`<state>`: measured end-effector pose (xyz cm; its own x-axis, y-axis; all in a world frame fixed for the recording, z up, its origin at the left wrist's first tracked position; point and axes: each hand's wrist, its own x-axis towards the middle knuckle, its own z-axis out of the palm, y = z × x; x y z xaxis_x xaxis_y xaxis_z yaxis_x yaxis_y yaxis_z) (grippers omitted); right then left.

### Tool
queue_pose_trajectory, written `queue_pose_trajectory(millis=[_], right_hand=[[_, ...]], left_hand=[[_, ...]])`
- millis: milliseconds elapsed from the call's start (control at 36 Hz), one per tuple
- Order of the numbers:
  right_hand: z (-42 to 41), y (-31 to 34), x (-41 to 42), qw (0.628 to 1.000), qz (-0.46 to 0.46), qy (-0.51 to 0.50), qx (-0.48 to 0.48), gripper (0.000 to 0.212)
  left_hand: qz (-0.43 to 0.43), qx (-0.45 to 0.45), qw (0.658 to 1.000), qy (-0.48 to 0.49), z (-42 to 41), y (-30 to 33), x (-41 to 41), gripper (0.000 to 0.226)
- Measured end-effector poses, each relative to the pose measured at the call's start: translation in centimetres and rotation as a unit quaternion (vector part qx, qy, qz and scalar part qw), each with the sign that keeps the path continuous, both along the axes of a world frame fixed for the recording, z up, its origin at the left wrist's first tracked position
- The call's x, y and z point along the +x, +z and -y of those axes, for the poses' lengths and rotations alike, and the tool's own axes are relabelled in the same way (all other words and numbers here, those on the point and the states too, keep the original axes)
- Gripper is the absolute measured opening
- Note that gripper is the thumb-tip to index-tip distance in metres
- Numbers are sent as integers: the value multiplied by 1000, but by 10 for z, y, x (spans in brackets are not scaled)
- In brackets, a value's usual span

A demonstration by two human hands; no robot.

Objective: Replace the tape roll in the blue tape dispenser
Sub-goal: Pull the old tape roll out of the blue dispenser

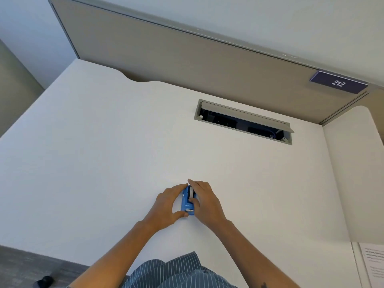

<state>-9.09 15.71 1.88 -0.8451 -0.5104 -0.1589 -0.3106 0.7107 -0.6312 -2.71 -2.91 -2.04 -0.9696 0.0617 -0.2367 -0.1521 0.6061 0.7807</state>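
A small blue tape dispenser [186, 203] stands on the white desk [104, 152] near its front edge, cutter end toward me. A white tape roll [190, 193] sits in its far end. My left hand [169, 205] cups the dispenser's left side, fingertips at the far end and thumb at the near end. My right hand [204, 201] presses against its right side, fingers curled along the roll and body. Both hands grip the dispenser between them, hiding its sides.
An open cable hatch [243, 121] with a raised grey lid is set into the desk at the back right. A beige partition [187, 59] with a "212" sign [338, 82] stands behind. A printed paper [372, 265] lies at the right edge.
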Motion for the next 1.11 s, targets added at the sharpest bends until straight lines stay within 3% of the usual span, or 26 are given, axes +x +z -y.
queue_pose_trajectory(millis=[278,444,667,917,1111], right_hand=[[1,7,3,999,-18,-24,-17,58],[-2,19,5,995,-32,-51,-73,49],[-6,44,15,966,50,-130,-220,46],[-17,64,38,915,153,-165,-336,45],[-26,75,47,919,127,-158,-337,45]], left_hand=[[9,1,1000,6,-1,3,1,96],[-11,75,997,35,-3,10,7,106],[-13,194,971,139,-24,54,10,47],[25,342,913,221,-48,89,17,28],[46,399,880,254,-56,98,24,29]])
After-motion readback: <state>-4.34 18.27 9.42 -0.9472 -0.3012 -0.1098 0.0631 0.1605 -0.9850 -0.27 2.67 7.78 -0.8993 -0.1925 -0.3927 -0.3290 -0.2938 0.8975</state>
